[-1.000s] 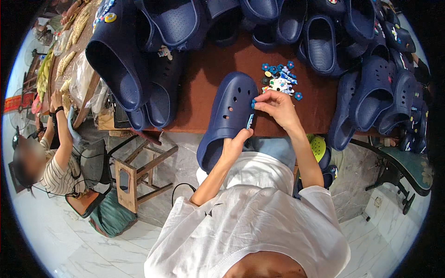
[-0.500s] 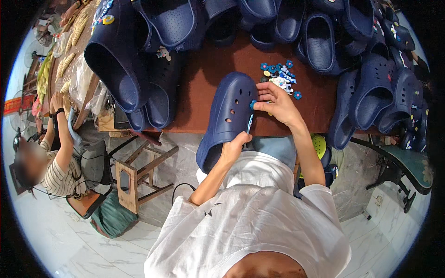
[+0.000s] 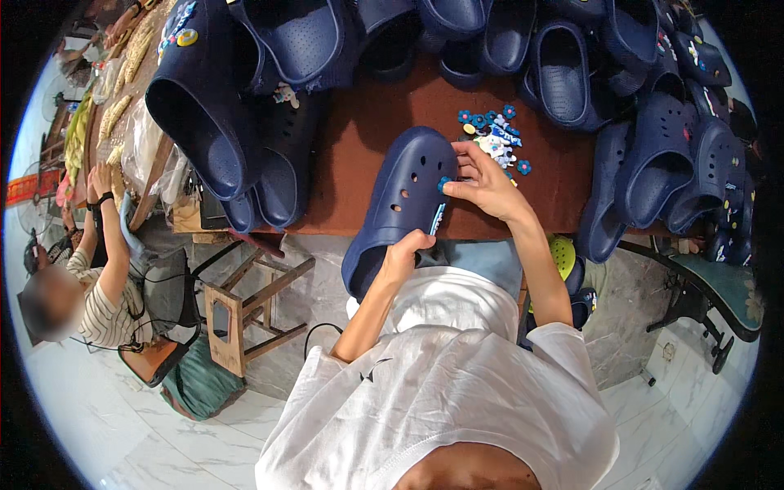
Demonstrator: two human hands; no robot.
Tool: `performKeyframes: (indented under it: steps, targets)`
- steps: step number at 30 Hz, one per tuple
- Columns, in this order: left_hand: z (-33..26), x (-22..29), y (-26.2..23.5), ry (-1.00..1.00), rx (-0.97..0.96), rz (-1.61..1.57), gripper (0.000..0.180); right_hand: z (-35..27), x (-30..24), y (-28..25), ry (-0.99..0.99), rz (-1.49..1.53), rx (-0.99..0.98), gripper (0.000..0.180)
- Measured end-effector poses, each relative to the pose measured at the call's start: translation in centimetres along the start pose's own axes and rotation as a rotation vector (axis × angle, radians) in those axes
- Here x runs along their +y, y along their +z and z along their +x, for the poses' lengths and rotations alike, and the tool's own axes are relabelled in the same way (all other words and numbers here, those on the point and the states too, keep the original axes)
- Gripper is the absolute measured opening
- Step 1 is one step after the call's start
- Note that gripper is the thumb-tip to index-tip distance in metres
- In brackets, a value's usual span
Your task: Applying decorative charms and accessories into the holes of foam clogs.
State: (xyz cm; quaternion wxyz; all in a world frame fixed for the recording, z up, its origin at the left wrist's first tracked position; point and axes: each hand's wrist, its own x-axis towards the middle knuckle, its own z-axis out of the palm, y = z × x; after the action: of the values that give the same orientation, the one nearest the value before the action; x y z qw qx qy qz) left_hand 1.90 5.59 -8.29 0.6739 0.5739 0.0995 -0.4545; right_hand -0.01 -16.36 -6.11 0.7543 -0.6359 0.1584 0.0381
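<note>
A navy clog [image 3: 400,180] with round vent holes tilts over the near edge of the table, toe pointing away from me. My left hand [image 3: 406,253] is closed on its near right side, the thumb lying by a light-blue and white charm [image 3: 438,219] on the upper. At the clog's right side, my right hand [image 3: 483,181] pinches a small blue flower charm [image 3: 444,184] between thumb and fingers, against the upper by the holes. Just beyond that hand lies a small pile of charms [image 3: 496,140], blue flowers and white figures, on the brown tabletop [image 3: 359,114].
Many navy clogs [image 3: 563,73] crowd the table's far side and both flanks, some bearing charms. A wooden stool [image 3: 224,322] stands below at left. Further left, another person in a striped shirt [image 3: 106,306] reaches to a table. A green-topped seat [image 3: 719,294] is at lower right.
The clog has turned slightly, showing more of the light-blue and white charm. My left thumb has shifted a little left; my right hand stays at the flower charm.
</note>
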Motion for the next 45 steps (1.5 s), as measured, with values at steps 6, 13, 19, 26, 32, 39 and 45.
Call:
performKeyframes:
  steps: [6, 13, 19, 26, 32, 39, 45]
  targets:
    - [-2.2, 4.0, 2.2, 0.086, -0.023, -0.477, 0.024, -1.0, 1.2, 2.3, -0.076, 0.145, 0.106, 0.073]
    - [-3.0, 2.9, 1.2, 0.082, -0.064, -0.483, 0.036, -2.5, 1.3, 4.0, -0.084, 0.143, 0.116, 0.065]
    - [-2.3, 2.3, 1.4, 0.094, -0.082, -0.568, 0.043, -2.2, 2.8, 4.1, -0.146, 0.131, 0.208, 0.059]
    - [-1.9, 2.2, 1.2, 0.084, -0.011, -0.592, 0.054, -2.9, 4.2, 5.0, -0.164, -0.039, 0.364, 0.061]
    - [-1.5, 2.8, 0.8, 0.064, 0.031, -0.627, 0.052, -4.7, 1.2, 3.1, -0.292, -0.342, 0.441, 0.030]
    - [-1.4, 3.2, 1.1, 0.041, 0.022, -0.700, 0.046, -4.0, 1.8, -3.1, -0.356, -0.797, 0.698, 0.019]
    - [-1.3, 3.0, 0.9, 0.049, -0.004, -0.738, 0.042, -3.2, 2.6, -3.9, -0.369, -0.954, 0.663, 0.023]
